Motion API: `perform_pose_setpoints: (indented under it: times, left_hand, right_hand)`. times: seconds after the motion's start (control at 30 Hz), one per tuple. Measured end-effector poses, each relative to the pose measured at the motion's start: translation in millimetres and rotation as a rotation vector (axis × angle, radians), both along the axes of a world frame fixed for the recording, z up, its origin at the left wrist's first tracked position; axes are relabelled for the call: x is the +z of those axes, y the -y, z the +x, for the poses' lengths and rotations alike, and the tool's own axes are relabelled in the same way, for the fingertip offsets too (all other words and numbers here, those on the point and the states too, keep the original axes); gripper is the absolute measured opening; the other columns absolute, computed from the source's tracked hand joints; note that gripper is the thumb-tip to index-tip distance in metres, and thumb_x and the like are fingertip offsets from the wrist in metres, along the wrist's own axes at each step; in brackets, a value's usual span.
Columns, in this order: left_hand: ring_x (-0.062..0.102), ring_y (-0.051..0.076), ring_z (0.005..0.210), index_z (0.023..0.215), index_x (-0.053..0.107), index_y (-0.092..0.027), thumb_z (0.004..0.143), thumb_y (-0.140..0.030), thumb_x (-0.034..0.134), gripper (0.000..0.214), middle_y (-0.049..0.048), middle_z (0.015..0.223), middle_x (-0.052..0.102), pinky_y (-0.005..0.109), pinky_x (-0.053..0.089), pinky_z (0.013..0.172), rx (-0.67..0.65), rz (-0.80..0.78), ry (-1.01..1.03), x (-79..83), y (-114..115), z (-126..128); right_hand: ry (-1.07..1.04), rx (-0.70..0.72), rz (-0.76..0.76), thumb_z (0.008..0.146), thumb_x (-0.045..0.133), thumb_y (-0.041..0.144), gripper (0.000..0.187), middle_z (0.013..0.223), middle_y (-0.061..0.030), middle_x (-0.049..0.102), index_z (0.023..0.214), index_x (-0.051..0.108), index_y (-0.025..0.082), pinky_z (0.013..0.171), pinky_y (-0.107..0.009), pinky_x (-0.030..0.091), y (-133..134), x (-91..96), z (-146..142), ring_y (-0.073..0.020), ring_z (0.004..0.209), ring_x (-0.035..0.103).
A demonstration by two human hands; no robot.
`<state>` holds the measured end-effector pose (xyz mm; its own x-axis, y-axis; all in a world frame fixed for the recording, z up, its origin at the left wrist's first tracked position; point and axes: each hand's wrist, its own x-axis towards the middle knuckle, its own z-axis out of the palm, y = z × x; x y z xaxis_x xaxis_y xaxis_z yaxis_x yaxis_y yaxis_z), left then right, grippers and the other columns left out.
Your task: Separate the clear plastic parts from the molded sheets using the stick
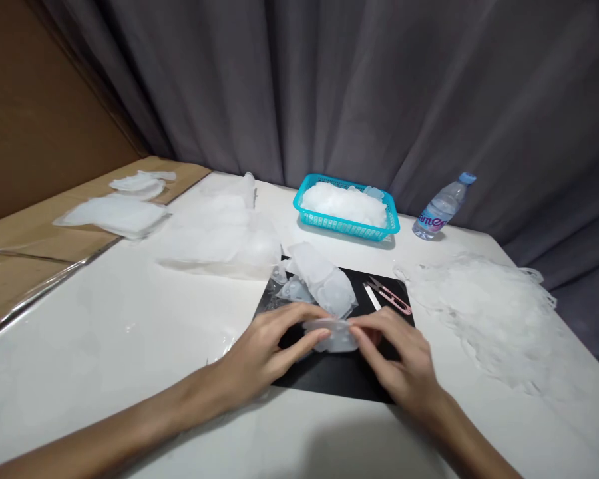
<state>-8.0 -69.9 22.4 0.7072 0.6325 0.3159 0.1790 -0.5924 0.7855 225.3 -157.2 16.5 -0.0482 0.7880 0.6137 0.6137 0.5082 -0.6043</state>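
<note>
Between my two hands is a small translucent whitish piece [340, 338], thin and slightly blurred; its exact kind does not show. My left hand [274, 342] pinches its left end between thumb and fingers. At the other end, my right hand [399, 352] grips it the same way. Both hands are above a black mat [337, 379]. Just beyond them on the mat lie several pale translucent sheets [324, 279]. Pink thread snips [392, 296] and a thin white strip [373, 297] rest near the mat's right far corner.
A turquoise basket [347, 226] with white fluffy material stands at the back. Right of it is a water bottle [439, 209]. A heap of translucent scraps [494, 313] covers the right side. White sheets and packets [224, 233] lie left; more packets [122, 214] are by the cardboard.
</note>
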Motion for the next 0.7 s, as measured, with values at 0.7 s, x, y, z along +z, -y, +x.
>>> perform_pose_setpoints:
  times: [0.7]
  left_hand:
    - [0.07,0.015,0.096,0.122,0.069,-0.019,0.099,-0.005,0.065,0.027,0.0032,0.106,0.077,0.028,0.051,0.092,-0.117,0.279,0.18,7.3,-1.5,0.4]
  right_hand:
    - [-0.044,0.143,0.02,0.095,0.064,0.003,0.026,0.093,-0.0034,0.074,0.113,0.066,0.021,0.072,-0.03,0.056,1.6,-3.6,-1.9,-0.0156,0.079,0.067]
